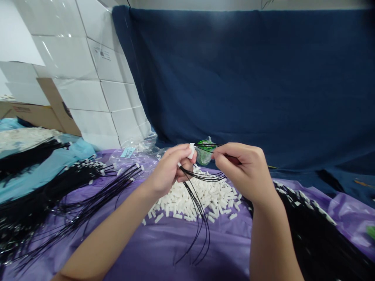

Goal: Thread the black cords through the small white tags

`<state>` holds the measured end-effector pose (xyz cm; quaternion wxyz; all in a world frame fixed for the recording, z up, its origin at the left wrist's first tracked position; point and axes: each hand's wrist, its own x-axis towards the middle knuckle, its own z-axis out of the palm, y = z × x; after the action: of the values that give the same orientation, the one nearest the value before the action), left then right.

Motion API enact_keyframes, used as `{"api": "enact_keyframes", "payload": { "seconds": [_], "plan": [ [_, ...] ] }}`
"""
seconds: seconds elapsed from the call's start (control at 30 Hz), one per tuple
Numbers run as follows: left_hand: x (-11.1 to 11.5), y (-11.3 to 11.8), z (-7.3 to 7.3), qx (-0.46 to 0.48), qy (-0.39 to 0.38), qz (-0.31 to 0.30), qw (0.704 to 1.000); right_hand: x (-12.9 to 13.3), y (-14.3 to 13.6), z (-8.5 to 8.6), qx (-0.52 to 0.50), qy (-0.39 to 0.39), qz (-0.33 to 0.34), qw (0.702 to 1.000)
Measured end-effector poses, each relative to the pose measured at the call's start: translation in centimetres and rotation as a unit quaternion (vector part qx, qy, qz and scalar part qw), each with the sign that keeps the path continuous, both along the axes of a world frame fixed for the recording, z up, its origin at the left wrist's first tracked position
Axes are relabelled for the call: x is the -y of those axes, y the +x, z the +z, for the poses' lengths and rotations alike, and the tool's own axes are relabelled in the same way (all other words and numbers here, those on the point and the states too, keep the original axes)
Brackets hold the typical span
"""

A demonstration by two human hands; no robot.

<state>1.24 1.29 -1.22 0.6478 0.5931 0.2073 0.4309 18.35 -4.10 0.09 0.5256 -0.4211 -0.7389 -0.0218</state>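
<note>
Your left hand has its grip pinching the white plug between thumb and fingers, so the plug sits at that hand's 2 o'clock edge. From it, black wires run toward 3 o'clock into your right hand, whose grip pinches them between thumb and forefinger. A second bunch trails from your left fingers, some curving toward 4 o'clock, others hanging toward 6. Your left forearm enters from 7 o'clock, your right forearm from 5. Below the plug, toward 6 o'clock, the white pile lies on the purple sheet.
</note>
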Motion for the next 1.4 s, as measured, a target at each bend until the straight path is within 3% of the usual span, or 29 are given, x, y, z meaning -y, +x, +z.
{"api": "enact_keyframes", "payload": {
  "seconds": [0.3,0.57,1.4],
  "plan": [
    [0.0,0.0,-0.1,0.011,-0.016,-0.016,1.000,0.3,-0.1,0.0,0.026,-0.004,-0.008,1.000],
    [0.1,0.0,-0.1,-0.054,0.025,-0.004,0.998,0.5,-0.7,0.2,0.030,-0.011,-0.012,0.999],
    [-0.2,-0.5,0.2,-0.086,0.046,-0.012,0.995,0.0,-1.3,-0.2,0.083,-0.032,-0.017,0.996]
  ]
}}
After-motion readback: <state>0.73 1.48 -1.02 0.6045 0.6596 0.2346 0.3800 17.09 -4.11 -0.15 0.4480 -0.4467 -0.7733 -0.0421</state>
